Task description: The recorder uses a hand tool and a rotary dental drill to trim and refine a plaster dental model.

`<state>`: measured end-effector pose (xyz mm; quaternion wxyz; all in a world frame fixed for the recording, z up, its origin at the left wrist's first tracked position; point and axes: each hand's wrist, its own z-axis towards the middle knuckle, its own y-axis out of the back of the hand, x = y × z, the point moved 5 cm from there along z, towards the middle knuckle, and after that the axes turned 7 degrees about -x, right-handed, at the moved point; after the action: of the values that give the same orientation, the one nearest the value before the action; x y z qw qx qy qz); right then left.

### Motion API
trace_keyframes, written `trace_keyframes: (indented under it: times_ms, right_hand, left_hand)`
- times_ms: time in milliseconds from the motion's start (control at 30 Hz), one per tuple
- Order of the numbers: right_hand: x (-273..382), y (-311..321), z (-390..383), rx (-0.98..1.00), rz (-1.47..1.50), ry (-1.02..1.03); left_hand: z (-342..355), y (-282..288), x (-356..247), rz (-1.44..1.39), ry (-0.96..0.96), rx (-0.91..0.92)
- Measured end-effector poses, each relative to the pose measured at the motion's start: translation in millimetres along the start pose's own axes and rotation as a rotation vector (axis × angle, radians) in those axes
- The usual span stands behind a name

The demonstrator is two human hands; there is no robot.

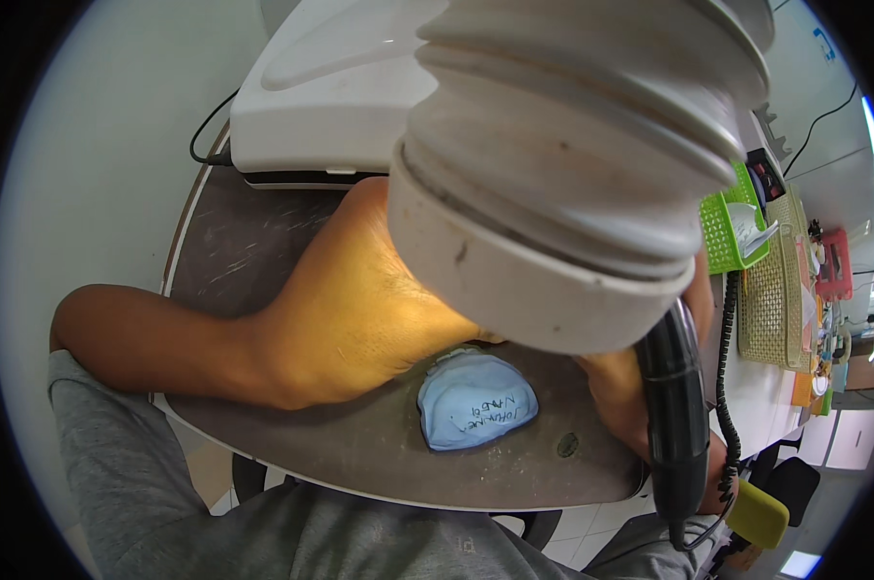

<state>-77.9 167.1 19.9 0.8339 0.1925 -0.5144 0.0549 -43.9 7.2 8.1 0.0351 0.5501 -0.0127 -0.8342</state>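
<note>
Counted at the table (350,445): two bare hands, one left hand (359,304) and one right hand (611,387); one black handpiece (676,416); one coiled cord (726,367); one blue block (475,401); one corrugated hose (553,193); one white machine (335,106). Baskets number at least three: one green basket (715,237), one red basket (832,271), and cream woven basketwork (767,309), one or more, exact number not determinable. Small items near the baskets are too crowded to count.
</note>
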Motion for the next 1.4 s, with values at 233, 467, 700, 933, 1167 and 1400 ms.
trace_keyframes:
  times_ms: [233,467,700,933,1167,1400]
  right_hand:
    - [-0.1,-5.1,-5.6,-0.027,0.31,-0.286]
    - [0.2,3.3,-13.5,-0.07,0.161,-0.069]
    - [4.9,3.6,-14.6,-0.108,0.134,-0.095]
    - [10.2,4.5,-15.2,-0.109,0.094,-0.003]
    - [17.4,4.5,-9.0,-0.082,-0.008,0.254]
    - [16.6,2.8,-6.9,-0.097,0.001,0.274]
  left_hand:
    - [-1.8,-13.1,-1.6,-0.281,0.325,0.115]
    - [-1.7,-11.9,1.6,-0.258,0.328,0.045]
    - [1.2,-8.7,-6.9,-0.219,0.11,0.003]
    - [-1.0,-10.2,-9.0,-0.27,0.135,-0.038]
    - [-5.3,-6.0,-3.7,-0.212,0.313,0.038]
    - [-4.2,-8.8,2.2,-0.294,0.324,0.117]
